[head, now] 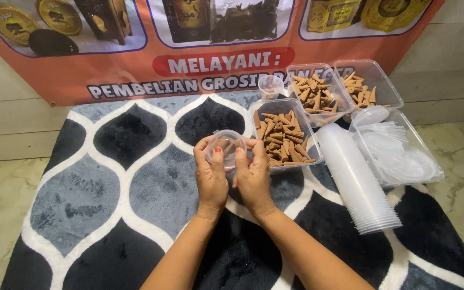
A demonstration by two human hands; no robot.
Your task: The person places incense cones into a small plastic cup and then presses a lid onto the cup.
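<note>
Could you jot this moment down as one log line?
left hand + right hand: hold small clear cup | beside: tub of brown cones | surface: patterned rug

Hands: I count two, the left hand [211,177] and the right hand [253,180].
Tubs of cones: I see three [283,138], [313,92], [362,87].
Tub of lids: one [398,156].
Cup stack: one [358,180].
Loose cups: two [225,146], [270,86].

Both forearms are bare — no sleeves, watch or bracelets in view. The left hand [211,177] and right hand [254,180] wear no rings — the nails carry red polish.
</note>
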